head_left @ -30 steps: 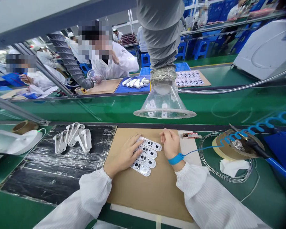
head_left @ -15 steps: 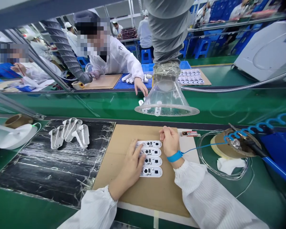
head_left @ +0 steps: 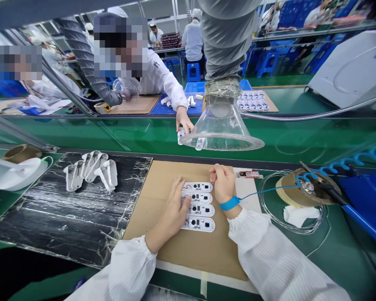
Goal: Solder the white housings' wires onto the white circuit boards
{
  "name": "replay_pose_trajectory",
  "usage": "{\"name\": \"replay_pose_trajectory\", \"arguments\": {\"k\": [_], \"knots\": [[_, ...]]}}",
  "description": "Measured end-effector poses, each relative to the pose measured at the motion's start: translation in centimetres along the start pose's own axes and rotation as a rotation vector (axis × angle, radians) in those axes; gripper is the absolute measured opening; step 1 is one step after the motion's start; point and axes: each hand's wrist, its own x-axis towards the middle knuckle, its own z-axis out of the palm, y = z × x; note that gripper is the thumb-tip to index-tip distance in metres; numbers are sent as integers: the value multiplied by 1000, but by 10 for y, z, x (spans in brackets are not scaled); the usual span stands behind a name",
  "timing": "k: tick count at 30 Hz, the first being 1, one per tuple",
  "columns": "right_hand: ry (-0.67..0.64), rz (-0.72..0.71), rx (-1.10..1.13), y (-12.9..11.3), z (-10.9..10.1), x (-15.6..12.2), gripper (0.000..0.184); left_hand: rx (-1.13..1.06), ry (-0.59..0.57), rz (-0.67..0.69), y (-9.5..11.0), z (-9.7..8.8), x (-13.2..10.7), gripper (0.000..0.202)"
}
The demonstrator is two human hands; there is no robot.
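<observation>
Several long white circuit boards with rounded ends lie side by side in a column on a brown cardboard sheet. My left hand rests over their left ends, fingers stretched out and covering part of them. Beside the right end of the top board is my right hand, its fingers curled into a loose fist; nothing shows sticking out of it. A blue wrist strap with a thin cord circles my right wrist.
White plastic housings lie on a black film-wrapped mat at left. A clear fume hood hangs ahead. Across the green belt, a co-worker's hand holds a white board. At right are a solder wire coil and a tape roll.
The co-worker's hand has shifted slightly, with a white board now visible under its fingers. My left hand's fingers have moved slightly on the boards; my right hand stays put. The view has tilted a little.
</observation>
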Motion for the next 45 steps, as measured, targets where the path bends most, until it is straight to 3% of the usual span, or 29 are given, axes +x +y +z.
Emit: {"name": "replay_pose_trajectory", "arguments": {"k": [7, 13, 20, 23, 39, 45], "knots": [[-8, 1, 11, 2, -1, 2, 41, 43, -16, 32, -3, -5, 5, 55], [-5, 12, 17, 1, 0, 2, 40, 252, -156, 260, 14, -27, 11, 66], [-42, 29, 60, -4, 0, 3, 37, 87, -57, 49, 4, -12, 14, 66], [-79, 49, 75, -4, 0, 2, 36, 13, -55, 19, 3, -8, 15, 68], [-116, 126, 41, -6, 4, -9, 30, -34, -53, 59, -3, -5, 17, 69], [-142, 75, -85, -1, 2, -9, 32, 1, -63, 81, -6, -3, 19, 63]]}}
